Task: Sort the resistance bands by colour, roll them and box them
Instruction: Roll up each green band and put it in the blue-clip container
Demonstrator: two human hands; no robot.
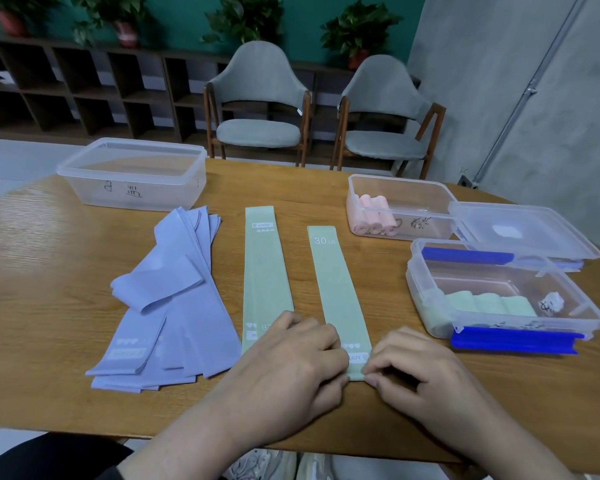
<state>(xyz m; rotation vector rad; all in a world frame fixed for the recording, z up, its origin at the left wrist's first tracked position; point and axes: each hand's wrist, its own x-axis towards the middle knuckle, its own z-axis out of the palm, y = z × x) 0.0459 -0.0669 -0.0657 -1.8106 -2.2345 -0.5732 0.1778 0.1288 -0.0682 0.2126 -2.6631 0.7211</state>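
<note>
A wooden table with rounded corners (66, 258) carries everything. At its far left stands an empty clear plastic box with handwriting on its side (132, 173). At the far right of the table a clear plastic box (400, 206) holds pink rolled bands (374, 216), with a clear lid (523, 232) leaning against its right end. Nearer on that side, a clear box with blue clip handles (499, 292) holds pale green rolled bands (489, 304). A loose heap of flat lilac bands (174, 299) lies left of the table's middle. Two flat pale green bands lie lengthwise at the middle: the left green band (265, 271) and the right green band marked "30 LB" (338, 289). The left hand (291, 372) and the right hand (413, 372) have curled fingers pinching the right band's near end from either side, at the table's near edge.
</note>
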